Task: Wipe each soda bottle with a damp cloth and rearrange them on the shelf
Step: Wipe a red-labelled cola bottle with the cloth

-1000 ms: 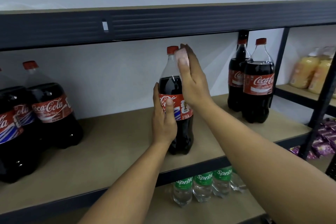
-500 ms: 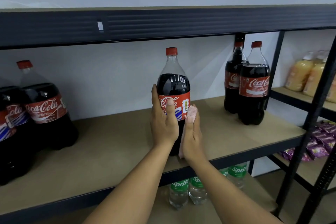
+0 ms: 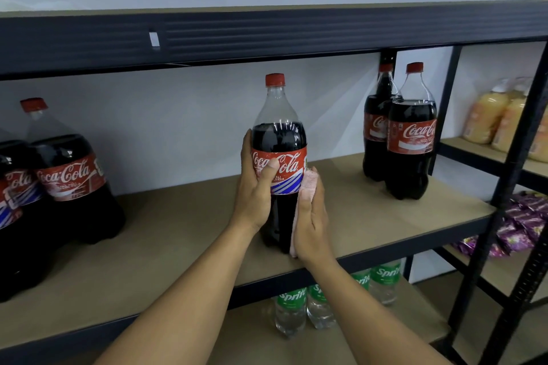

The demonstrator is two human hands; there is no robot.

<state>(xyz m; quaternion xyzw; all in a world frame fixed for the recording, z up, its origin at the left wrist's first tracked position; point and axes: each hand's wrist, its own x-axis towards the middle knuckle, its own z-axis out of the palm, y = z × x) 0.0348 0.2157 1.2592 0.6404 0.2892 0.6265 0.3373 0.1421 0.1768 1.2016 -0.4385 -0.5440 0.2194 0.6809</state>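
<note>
My left hand [image 3: 256, 195] wraps around the label of a cola bottle [image 3: 278, 139] standing upright mid-shelf [image 3: 178, 231], thumb across the logo. My right hand [image 3: 311, 222], fingers straight, presses a pink cloth [image 3: 310, 182] flat against its lower right side. A pair of cola bottles [image 3: 410, 142] stands well apart, right.

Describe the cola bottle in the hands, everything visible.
The cola bottle stands upright on the shelf near its front edge. Clear plastic, red cap, dark drink up to the shoulder, red Coca-Cola label with blue and white stripes. The left hand grips its left side, thumb on the label; the right hand presses a pink cloth against its lower right side.
</note>
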